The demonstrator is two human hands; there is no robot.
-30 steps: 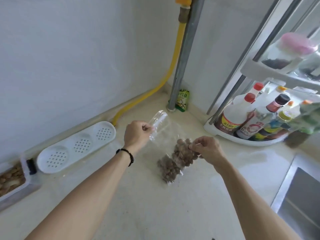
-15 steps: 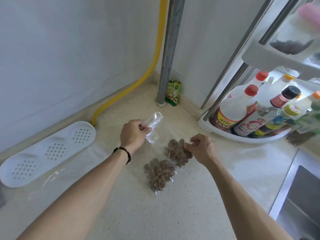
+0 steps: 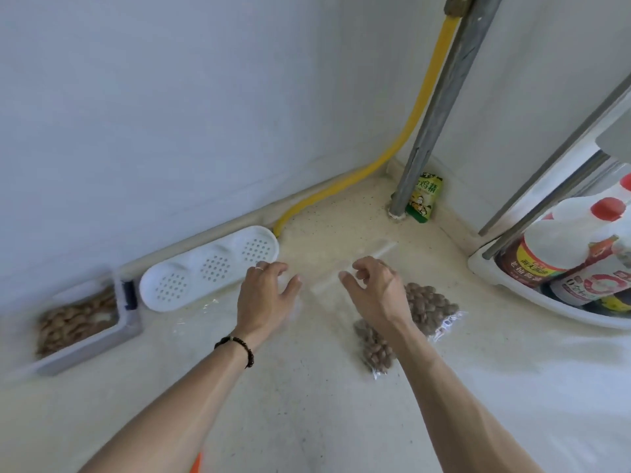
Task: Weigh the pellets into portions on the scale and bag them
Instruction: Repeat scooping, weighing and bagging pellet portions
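Now both hands hover low over the pale, speckled tabletop, right in the corner where two plain white walls meet. The left hand has its fingers loosely spread and grips nothing. The right hand is loose too, fingers a little bent, thumb reaching toward an empty clear bag that lies flat between the hands; whether the thumb touches it I cannot tell.

Just right of the right wrist sit two filled bags of brown pellets, side by side on the surface, the nearer one partly hidden under the forearm. At the far left, a grey open container holds more pellets, and beside it a white oval tray with three perforated hollows lies along the wall.

A yellow hose runs down the corner and along the base of the wall to the tray's far end. A grey metal pipe stands upright in the corner, with a small green packet propped just behind its foot. On the right edge, a white rack carries sauce bottles with red caps. A dark beaded bracelet circles the left wrist.
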